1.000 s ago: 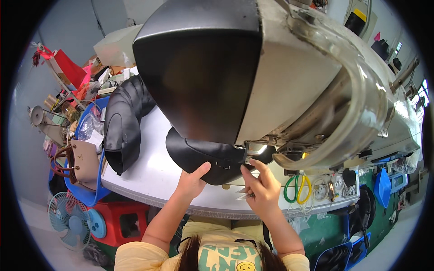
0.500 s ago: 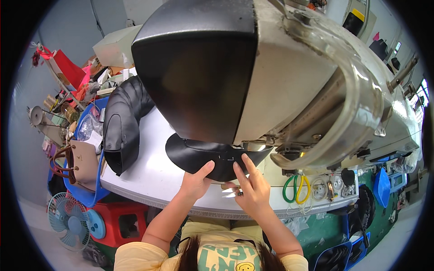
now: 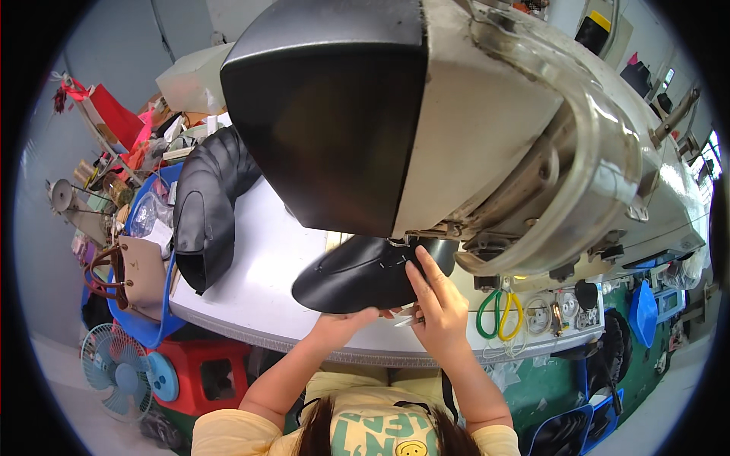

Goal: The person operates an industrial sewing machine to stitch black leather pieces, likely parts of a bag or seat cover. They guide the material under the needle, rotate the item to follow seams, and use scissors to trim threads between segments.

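Observation:
A curved black leather piece (image 3: 353, 277) with a stitched line and small white marks lies under the head of a sewing machine (image 3: 487, 144). My left hand (image 3: 342, 328) holds its near edge, thumb along the edge and fingers partly hidden beneath. My right hand (image 3: 442, 311) rests its stretched index and middle fingers on the leather beside the white marks, close to the needle area. Its other fingers curl round small metal thread snips (image 3: 403, 321), whose blades point left. The machine head hides the leather's far edge.
A stack of similar black leather pieces (image 3: 205, 216) lies on the white table (image 3: 255, 285) at left. Scissors with green and yellow handles (image 3: 511, 319) are at the front edge, right. A pink handbag (image 3: 143, 273), a blue fan (image 3: 114, 368) and a red stool (image 3: 199, 372) stand at left.
The leather piece has turned counterclockwise, its left end now nearer me. My left hand has shifted right and down to its near edge. My right hand has moved slightly right.

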### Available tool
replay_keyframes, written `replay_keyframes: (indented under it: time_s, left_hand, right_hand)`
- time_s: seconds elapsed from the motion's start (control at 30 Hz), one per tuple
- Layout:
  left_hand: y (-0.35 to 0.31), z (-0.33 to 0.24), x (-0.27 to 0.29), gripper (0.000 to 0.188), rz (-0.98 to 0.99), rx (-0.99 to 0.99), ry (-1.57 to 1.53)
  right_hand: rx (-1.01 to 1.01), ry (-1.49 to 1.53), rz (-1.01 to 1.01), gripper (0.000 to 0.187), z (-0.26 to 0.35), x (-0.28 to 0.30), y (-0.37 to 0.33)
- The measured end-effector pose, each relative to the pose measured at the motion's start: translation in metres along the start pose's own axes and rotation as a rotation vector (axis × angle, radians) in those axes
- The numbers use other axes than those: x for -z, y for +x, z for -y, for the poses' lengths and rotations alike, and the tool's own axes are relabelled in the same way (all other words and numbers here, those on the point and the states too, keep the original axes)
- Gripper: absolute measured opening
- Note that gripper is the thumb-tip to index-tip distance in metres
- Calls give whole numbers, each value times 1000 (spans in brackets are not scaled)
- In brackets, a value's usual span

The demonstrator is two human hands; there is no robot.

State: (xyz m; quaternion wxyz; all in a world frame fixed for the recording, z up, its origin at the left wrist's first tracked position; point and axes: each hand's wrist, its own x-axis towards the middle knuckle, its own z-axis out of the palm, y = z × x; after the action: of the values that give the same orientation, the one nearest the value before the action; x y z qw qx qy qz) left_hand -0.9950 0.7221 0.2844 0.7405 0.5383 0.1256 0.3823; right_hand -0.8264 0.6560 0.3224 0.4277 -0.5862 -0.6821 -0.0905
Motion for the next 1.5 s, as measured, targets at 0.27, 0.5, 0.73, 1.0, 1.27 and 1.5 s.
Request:
replay_keyframes:
  time_s: [0.27,0.5,0.73,1.0,1.27,1.5]
  left_hand:
    - [15,-6,71,65,-186,367,-788]
    - [-25,-12,57,66,-230,252,-279]
    - [-44,3,20,63,-303,175,-198]
    - [-49,7,-11,38,-196,166,-212]
    - [-54,16,-47,27,-260,193,-12]
    - [-56,26,-53,29,-238,180,14]
  right_hand:
    - [38,-84,-21,57,1,-2,0]
    - [12,-189,42,57,8,7,1]
    - [-30,6,101,68,-7,22,10]
    - [-107,141,260,75,-31,28,7]
    - [-188,361,351,73,-64,28,11]
    - [-68,254,248,17,-73,24,16]
